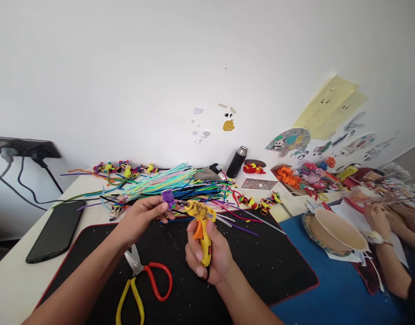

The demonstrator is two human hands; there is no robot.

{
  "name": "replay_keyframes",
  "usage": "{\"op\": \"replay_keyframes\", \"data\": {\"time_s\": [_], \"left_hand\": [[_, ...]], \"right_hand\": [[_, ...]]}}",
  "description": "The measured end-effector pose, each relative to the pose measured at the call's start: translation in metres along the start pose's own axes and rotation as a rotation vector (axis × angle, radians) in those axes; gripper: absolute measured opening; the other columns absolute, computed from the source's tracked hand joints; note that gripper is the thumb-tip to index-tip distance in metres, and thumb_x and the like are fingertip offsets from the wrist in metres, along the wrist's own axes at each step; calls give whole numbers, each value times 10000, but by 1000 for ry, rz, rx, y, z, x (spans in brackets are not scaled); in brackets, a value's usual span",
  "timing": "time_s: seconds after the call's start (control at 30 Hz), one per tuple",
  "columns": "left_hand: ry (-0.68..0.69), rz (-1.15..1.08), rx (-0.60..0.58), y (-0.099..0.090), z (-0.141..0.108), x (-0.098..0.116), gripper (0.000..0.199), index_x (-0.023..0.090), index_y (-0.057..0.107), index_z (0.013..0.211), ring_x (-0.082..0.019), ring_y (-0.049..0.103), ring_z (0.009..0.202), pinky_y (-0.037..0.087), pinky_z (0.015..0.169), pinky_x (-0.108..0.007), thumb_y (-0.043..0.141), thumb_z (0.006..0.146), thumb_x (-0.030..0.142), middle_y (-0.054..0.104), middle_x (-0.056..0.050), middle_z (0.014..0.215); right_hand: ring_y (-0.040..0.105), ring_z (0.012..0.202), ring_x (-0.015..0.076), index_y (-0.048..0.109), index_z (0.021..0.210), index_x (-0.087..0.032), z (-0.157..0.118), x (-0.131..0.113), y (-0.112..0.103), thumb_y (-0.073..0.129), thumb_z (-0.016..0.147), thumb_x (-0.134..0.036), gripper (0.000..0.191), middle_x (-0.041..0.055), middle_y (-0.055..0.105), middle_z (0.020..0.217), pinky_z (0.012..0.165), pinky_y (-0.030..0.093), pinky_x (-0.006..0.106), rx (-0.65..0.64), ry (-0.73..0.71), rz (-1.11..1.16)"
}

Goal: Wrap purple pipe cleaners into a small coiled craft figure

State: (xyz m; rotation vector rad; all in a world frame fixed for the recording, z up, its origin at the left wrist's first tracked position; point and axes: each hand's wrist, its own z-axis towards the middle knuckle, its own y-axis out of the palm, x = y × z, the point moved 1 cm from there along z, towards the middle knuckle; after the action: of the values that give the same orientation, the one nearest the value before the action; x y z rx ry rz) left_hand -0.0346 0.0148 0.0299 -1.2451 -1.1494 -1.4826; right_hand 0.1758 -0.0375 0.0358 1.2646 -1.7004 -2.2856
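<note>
In my left hand (148, 214) is a small purple coiled pipe-cleaner piece (168, 198) with a bit of green on its lower edge, pinched by thumb and fingers. My right hand (210, 257) grips a yellow hot glue gun (204, 221), its fingers wrapped round the handle near the orange trigger. The gun's nozzle points left, close beside the purple piece; whether they touch I cannot tell. Below my left hand, scissors (139, 271) with one red and one yellow handle lie on the black mat (248, 266), blades apart.
Behind my hands lies a heap of coloured pipe cleaners (166, 180). A phone (56, 230) rests at left, near a power strip (27, 148). A black flask (237, 162) stands by the wall. At right are a bowl (339, 230) and a co-worker's hands (378, 219).
</note>
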Motion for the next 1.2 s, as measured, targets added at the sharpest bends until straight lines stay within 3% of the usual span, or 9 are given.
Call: {"op": "replay_keyframes", "data": {"time_s": [0.23,0.4,0.57,0.77,1.07,1.2], "left_hand": [[-7,-29,-17,-1,1,-1,334,187,823,835,-172,680,653,550,628,-241,857,814,518,786,-52,748],[-19,-74,9,1,1,1,241,196,817,809,-159,660,633,540,634,-231,898,765,419,731,-10,674],[-42,-44,10,4,1,1,256,185,811,789,-155,651,639,531,647,-234,883,778,430,745,-21,720],[14,32,25,4,-1,6,359,185,804,781,-167,651,625,535,636,-252,856,788,539,766,-38,714],[131,205,68,6,-4,11,405,174,795,794,-189,656,646,533,632,-273,778,859,573,759,-58,724],[167,245,88,7,-6,11,364,178,793,766,-200,663,657,541,649,-286,772,873,526,762,-64,731]], "right_hand": [[492,309,115,717,1004,-181,9,6,10,652,931,-698,526,-49,583,497,254,267,175,-84,41,-13],[511,316,119,716,987,-165,10,12,10,668,922,-690,532,-41,584,482,261,253,173,-64,39,-40],[482,312,112,729,973,-147,8,17,10,665,930,-682,540,-51,548,459,270,256,178,-61,75,-88],[446,297,84,745,931,-129,3,12,1,709,960,-550,423,-74,490,422,298,277,163,138,-37,-143],[438,286,83,704,834,-121,-9,-4,-9,777,879,-605,491,-82,463,399,311,257,170,441,-117,-376],[441,292,83,684,791,-128,-10,-6,-12,770,867,-632,517,-81,457,389,343,290,183,486,-115,-466]]}}
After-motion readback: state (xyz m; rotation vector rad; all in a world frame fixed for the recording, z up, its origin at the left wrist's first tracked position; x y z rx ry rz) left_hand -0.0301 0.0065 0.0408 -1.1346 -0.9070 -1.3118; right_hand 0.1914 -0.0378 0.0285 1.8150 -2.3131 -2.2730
